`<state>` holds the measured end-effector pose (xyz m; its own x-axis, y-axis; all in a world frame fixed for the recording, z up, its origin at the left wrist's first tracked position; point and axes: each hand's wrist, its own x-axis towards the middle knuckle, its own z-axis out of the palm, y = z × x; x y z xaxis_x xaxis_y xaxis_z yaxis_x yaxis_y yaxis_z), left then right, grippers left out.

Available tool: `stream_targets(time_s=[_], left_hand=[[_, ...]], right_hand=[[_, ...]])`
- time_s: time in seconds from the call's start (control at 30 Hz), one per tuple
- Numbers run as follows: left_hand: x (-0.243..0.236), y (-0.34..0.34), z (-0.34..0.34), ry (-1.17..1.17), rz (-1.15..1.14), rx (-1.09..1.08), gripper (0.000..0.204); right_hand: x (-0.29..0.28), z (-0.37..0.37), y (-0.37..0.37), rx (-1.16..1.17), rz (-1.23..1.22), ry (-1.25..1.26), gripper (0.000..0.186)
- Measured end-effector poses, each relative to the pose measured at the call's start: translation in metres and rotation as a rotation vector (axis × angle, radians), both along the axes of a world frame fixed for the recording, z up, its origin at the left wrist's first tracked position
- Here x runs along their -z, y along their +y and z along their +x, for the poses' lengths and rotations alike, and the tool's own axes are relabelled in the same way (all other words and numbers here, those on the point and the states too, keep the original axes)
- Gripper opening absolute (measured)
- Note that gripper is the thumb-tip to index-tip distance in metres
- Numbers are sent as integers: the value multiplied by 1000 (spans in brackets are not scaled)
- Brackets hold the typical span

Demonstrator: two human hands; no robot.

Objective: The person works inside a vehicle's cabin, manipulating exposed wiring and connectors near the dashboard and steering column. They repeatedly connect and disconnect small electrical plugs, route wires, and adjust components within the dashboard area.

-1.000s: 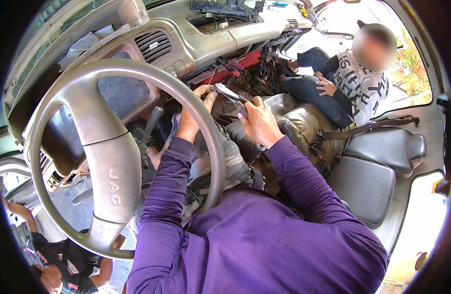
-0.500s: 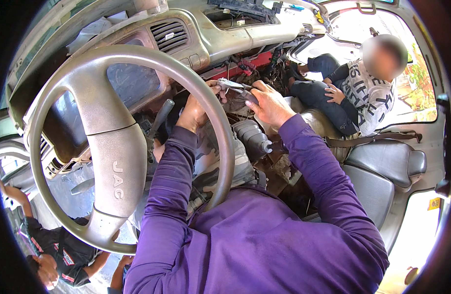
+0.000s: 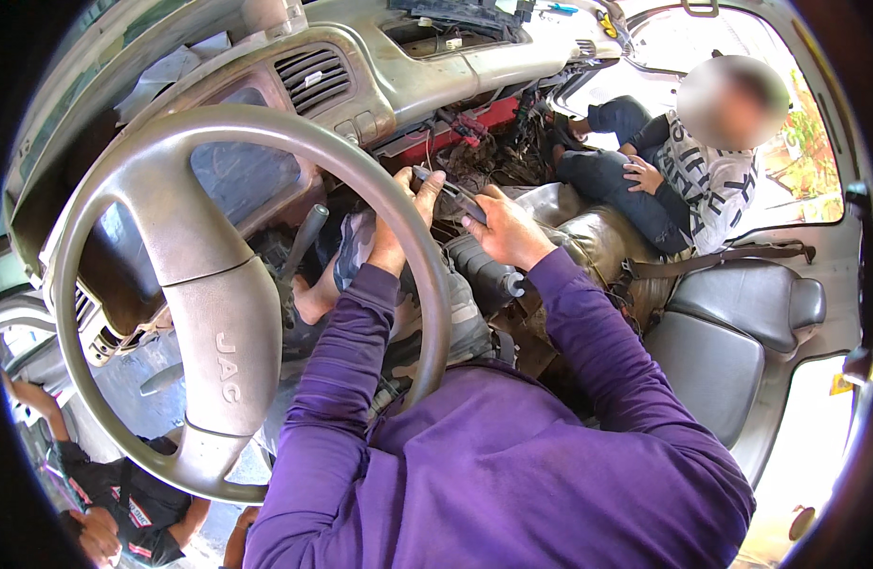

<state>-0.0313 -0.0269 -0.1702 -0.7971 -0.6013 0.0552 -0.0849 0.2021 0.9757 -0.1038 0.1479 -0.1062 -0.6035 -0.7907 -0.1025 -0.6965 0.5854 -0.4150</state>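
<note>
Beyond the right side of the steering wheel rim, my two hands meet around a pair of pliers with dark handles [image 3: 468, 206]. My right hand [image 3: 514, 232] is wrapped round the handles. At the jaw end, the thumb and fingers of my left hand [image 3: 405, 223] are pinched together. Whatever small piece they hold there is too hidden to name. The steering wheel [image 3: 218, 313] stands large on the left, its rim passing over my left wrist.
Below my hands stands the gear lever boot [image 3: 488, 270]. Loose wiring [image 3: 493, 156] hangs under the opened dashboard [image 3: 436, 66]. A seated person [image 3: 635, 180] is on the passenger side, by grey seats [image 3: 711, 360]. Another person [image 3: 137, 498] is outside at lower left.
Both hands have come slightly lower and nearer with the pliers. The jaws, plainly visible before, are now mostly covered by my left thumb. The view has shifted slightly.
</note>
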Motion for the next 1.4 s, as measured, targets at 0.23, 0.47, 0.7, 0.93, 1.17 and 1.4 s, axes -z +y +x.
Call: stream_targets(time_s=[0.23, 0.47, 0.7, 0.93, 1.17, 1.4], left_hand=[[-8, 8, 2, 68, 18, -10, 49], [-5, 9, 5, 92, 15, 40, 51], [-3, 5, 6, 73, 32, 83, 52], [6, 2, 11, 17, 6, 82, 49], [30, -1, 10, 13, 9, 141, 38], [48, -6, 18, 112, 164, 221, 22]], right_hand=[[7, 0, 6, 75, -16, -205, 33], [6, 15, 8, 155, -69, -277, 28], [1, 27, 3, 257, 59, -366, 38], [26, 33, -5, 343, -56, -680, 47], [19, 38, -10, 570, -318, -713, 26], [-60, 16, 103, 388, -165, -212, 36]])
